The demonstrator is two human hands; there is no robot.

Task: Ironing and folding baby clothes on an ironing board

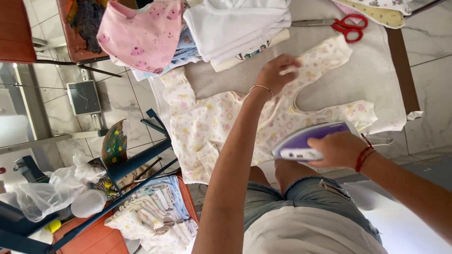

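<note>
A small cream baby garment point(212, 127) with a pastel print lies spread on a grey ironing board point(376, 66). My left hand point(275, 73), with a thin bracelet on the wrist, presses flat on one leg of the garment near its far end. My right hand point(340, 149), wearing a red string bracelet, grips the handle of a purple and white iron point(306, 140) that rests on the near edge of the garment.
A stack of folded white clothes point(240, 26) and a pink bib point(141, 37) sit at the board's far end, red-handled scissors point(346, 24) beside them. Folded baby clothes point(155, 216) lie in an orange seat below left, next to a crumpled plastic bag point(52, 190).
</note>
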